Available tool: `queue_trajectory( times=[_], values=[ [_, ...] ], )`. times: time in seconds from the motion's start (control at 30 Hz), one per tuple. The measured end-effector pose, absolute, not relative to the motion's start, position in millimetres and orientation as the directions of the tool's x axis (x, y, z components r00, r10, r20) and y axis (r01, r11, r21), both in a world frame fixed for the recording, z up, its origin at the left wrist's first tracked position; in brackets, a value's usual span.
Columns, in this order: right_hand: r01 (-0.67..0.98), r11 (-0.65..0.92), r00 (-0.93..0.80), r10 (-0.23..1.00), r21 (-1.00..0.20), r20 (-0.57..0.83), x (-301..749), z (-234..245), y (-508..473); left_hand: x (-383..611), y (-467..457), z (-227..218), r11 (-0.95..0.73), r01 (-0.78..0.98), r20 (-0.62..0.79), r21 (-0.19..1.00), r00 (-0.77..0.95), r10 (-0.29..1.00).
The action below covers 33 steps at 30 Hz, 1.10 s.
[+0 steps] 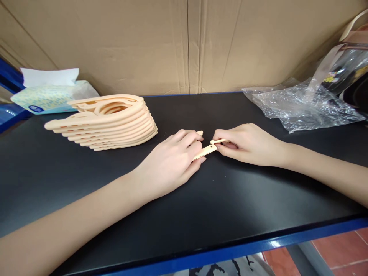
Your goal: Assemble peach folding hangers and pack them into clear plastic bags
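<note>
My left hand (169, 161) rests on the black tabletop (230, 207) with its fingers closed around a peach plastic piece (204, 151), whose end pokes out towards the right. My right hand (247, 143) meets it from the right and pinches a second small peach plastic part (216, 141) between thumb and fingers. The two parts touch between the hands. A stack of several folded peach plastic hangers (106, 120) lies to the left, behind my left hand.
A tissue pack (48, 96) sits at the back left. Crumpled clear plastic bags (304, 105) lie at the back right. A cardboard wall (184, 42) closes off the back. The table's blue front edge (258, 245) runs below.
</note>
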State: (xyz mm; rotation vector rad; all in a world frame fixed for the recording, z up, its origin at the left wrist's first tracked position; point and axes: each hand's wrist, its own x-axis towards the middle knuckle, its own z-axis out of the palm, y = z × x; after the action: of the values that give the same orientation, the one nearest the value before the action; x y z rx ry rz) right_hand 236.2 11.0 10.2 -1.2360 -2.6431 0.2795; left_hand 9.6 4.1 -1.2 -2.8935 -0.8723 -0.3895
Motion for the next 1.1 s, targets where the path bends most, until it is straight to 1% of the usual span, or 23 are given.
queue_trajectory(
  times=[1.1],
  values=[
    [0.741,0.626,-0.618,0.777,-0.242,0.118,236.9,8.7,9.3,9.2,4.7,-2.6,-0.843,0.537,0.298,-0.029,0.810,0.506]
  ],
)
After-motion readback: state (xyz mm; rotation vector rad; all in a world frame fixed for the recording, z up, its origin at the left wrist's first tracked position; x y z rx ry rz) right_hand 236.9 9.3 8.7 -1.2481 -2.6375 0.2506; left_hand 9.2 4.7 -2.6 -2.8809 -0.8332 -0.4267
